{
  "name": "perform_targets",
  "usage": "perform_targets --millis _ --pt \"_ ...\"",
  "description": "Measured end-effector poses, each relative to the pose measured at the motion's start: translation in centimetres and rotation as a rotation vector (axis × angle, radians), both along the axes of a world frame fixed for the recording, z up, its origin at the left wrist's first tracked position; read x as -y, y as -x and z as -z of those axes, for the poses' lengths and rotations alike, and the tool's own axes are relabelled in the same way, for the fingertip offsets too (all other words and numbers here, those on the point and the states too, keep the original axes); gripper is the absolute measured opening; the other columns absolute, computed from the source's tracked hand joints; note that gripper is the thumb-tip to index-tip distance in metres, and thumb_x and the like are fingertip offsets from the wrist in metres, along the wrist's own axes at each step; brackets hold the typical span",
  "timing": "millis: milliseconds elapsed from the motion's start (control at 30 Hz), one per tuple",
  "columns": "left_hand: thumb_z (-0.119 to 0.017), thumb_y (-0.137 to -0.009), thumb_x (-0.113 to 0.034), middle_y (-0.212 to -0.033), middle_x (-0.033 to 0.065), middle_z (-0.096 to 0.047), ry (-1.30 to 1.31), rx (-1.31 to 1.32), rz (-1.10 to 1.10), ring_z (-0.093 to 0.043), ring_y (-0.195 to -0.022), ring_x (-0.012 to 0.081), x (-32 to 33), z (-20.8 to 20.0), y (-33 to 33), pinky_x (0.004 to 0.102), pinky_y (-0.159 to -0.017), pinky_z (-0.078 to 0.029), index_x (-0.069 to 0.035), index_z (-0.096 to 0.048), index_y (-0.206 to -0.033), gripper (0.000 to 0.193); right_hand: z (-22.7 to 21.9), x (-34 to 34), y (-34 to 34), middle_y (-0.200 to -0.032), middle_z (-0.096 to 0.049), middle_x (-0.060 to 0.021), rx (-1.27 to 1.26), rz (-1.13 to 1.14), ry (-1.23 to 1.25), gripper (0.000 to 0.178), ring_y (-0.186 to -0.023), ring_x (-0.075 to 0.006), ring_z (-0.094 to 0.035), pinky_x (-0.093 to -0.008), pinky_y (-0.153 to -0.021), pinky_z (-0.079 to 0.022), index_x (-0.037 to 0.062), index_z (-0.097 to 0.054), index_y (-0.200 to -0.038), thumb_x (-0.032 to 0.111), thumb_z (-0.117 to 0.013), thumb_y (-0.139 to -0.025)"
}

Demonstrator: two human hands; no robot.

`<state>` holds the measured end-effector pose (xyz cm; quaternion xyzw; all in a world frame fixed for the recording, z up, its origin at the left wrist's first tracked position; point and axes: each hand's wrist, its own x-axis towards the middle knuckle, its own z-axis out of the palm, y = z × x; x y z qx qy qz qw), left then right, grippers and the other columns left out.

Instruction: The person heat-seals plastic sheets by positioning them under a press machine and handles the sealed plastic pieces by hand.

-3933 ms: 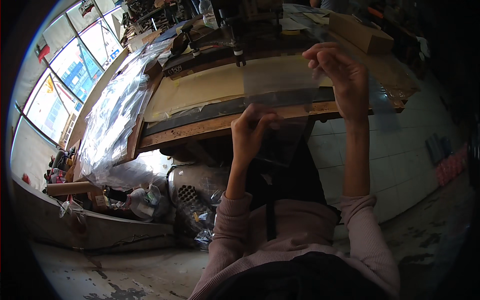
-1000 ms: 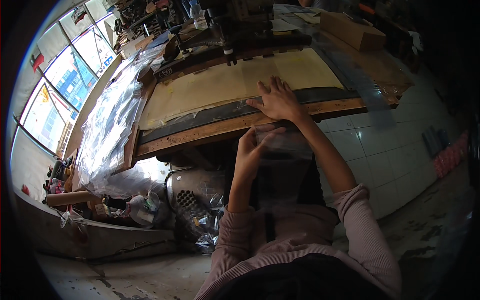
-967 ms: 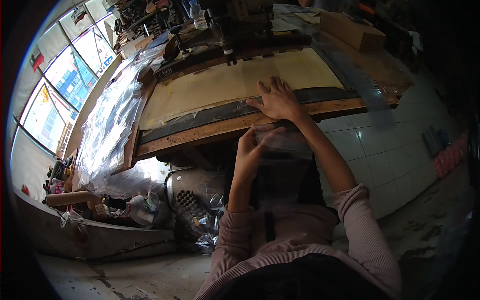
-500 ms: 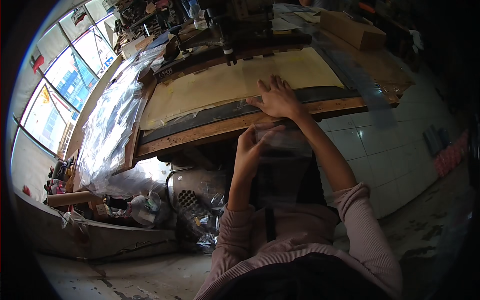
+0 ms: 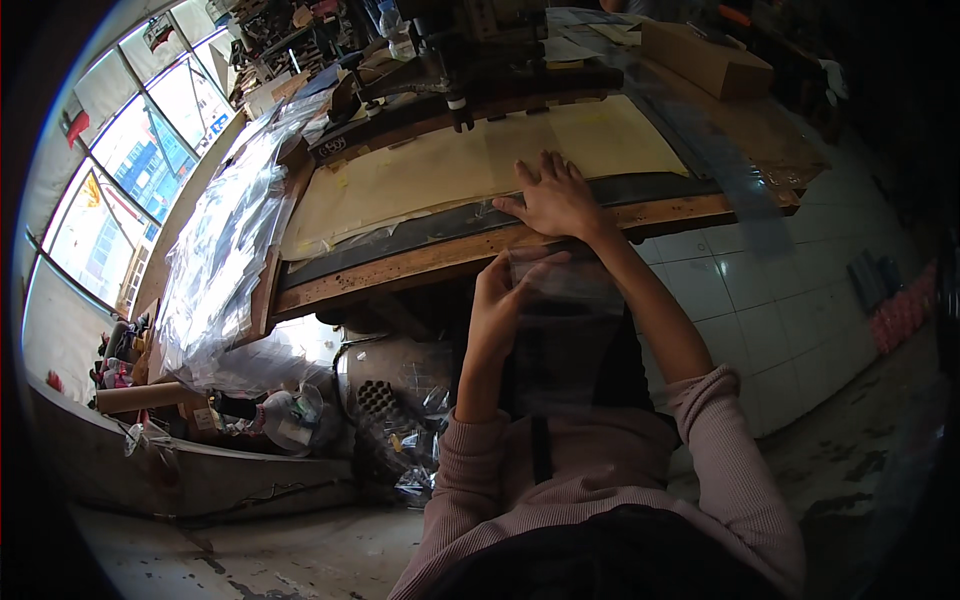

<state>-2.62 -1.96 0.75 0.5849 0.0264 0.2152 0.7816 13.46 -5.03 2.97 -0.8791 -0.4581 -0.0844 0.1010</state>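
Observation:
In front of me is a workbench with a wooden front edge [image 5: 420,258] and a dark strip [image 5: 400,237] behind it. A large yellowish flat sheet [image 5: 400,180] lies on top. My right hand [image 5: 558,202] rests on the sheet's near edge and the dark strip, palm down with fingers spread. Just below the wooden edge, my left hand [image 5: 497,298] pinches a clear plastic sheet [image 5: 562,345] between thumb and fingers. The plastic hangs in front of my dark lower clothing and is hard to make out.
A dark machine [image 5: 455,75] with a horizontal bar stands over the far side of the bench. Piled clear plastic sheets [image 5: 215,255] drape over the left end. A cardboard box [image 5: 705,60] sits at the back right. Below left are a cardboard tube [image 5: 145,398] and plastic scraps [image 5: 415,470].

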Motion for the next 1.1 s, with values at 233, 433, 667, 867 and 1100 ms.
perform_targets --millis 233,433,667,867,1100 --pt "-0.057 -0.085 -0.011 -0.100 0.0143 -0.064 -0.020 -0.024 -0.006 -0.061 -0.085 0.0124 -0.23 -0.22 0.21 0.0221 -0.073 -0.047 0.006 -0.052 -0.103 0.025 -0.12 -0.20 0.24 -0.134 -0.027 -0.0334 -0.011 0.023 -0.002 0.083 -0.128 -0.0439 -0.024 -0.0487 -0.105 -0.021 0.0029 -0.031 -0.134 0.067 -0.030 -0.082" --pt "-0.057 -0.084 -0.011 -0.099 0.0133 -0.065 0.016 -0.030 -0.012 -0.061 -0.083 0.0113 -0.25 -0.02 0.26 0.0208 -0.070 -0.047 0.006 -0.053 -0.103 0.025 -0.12 -0.27 0.27 -0.134 -0.026 -0.0336 -0.024 0.023 -0.005 0.084 -0.128 -0.0444 -0.023 -0.0491 -0.105 -0.020 0.0034 -0.030 -0.135 0.068 -0.030 -0.082" --pt "-0.057 -0.084 -0.012 -0.099 0.0132 -0.065 0.006 -0.024 -0.013 -0.061 -0.084 0.0119 -0.30 -0.04 0.16 0.0212 -0.070 -0.047 0.006 -0.052 -0.103 0.026 -0.22 -0.29 0.22 -0.134 -0.026 -0.0338 -0.028 0.022 0.001 0.083 -0.129 -0.0444 -0.023 -0.0492 -0.105 -0.020 0.0034 -0.029 -0.135 0.068 -0.031 -0.082" --pt "-0.058 -0.084 -0.012 -0.099 0.0134 -0.064 0.008 -0.042 -0.018 -0.061 -0.084 0.0118 -0.34 -0.15 0.25 0.0211 -0.070 -0.047 0.005 -0.052 -0.103 0.026 -0.25 -0.39 0.24 -0.134 -0.026 -0.0340 -0.033 0.020 -0.005 0.083 -0.129 -0.0440 -0.023 -0.0494 -0.105 -0.020 0.0029 -0.030 -0.134 0.067 -0.032 -0.082" --pt "-0.058 -0.084 -0.011 -0.100 0.0138 -0.064 0.015 -0.034 -0.008 -0.061 -0.083 0.0119 -0.40 0.02 0.19 0.0212 -0.069 -0.047 0.005 -0.052 -0.104 0.026 -0.35 -0.29 0.28 -0.134 -0.027 -0.0333 -0.038 0.022 -0.004 0.083 -0.129 -0.0434 -0.023 -0.0493 -0.105 -0.020 0.0028 -0.030 -0.134 0.068 -0.031 -0.082"
